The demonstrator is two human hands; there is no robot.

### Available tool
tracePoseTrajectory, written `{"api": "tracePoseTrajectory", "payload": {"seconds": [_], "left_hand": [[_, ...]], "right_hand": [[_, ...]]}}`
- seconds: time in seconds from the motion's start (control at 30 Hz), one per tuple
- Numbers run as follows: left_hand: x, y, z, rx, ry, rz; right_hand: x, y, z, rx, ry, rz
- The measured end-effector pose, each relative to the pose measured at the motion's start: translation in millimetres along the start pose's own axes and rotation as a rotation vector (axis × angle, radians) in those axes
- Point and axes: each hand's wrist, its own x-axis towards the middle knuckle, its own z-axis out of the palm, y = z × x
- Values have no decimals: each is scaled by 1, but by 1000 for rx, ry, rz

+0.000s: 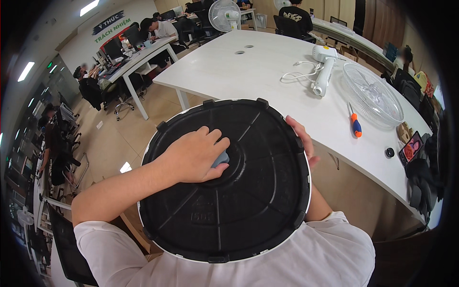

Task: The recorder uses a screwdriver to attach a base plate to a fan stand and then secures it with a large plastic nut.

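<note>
A: What is the left hand (193, 155) doing?
B: It lies on the middle of the black base (224, 179), fingers curled around a small grey knob (220, 158) at the hub. It looks clenched on that knob, though the fingers hide most of it.
A: And the right hand (302, 138)?
B: It clasps the rim of the base at about two o'clock, fingers over the edge, palm hidden behind the disc. The grip is tight on the rim.
A: Where is the base itself?
B: Held up against the person's chest, underside facing the camera, round, ribbed like spokes, with a thin white edge showing around it. It is off the table (248, 71), which lies behind it at twelve o'clock.
A: What is on the table?
B: At two o'clock from the base, a screwdriver (355, 122) with an orange and blue handle. Just beyond it, a clear fan grille (373, 94), lying flat. At one o'clock, a white fan body (323, 67) on its side with a coiled white cord (301, 71). At three o'clock, near the table's edge, a small black cap (390, 152) and a phone (412, 147).
</note>
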Motion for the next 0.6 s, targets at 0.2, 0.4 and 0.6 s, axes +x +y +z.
{"api": "tracePoseTrajectory", "payload": {"seconds": [0.2,0.4,0.6], "left_hand": [[-10,3,5,40,53,-16],[-22,-7,0,25,6,15],[-38,17,-45,-377,62,-101]], "right_hand": [[-23,19,2,-30,387,333],[38,-2,-14,-392,-457,-431],[52,2,30,-396,-502,-499]]}}
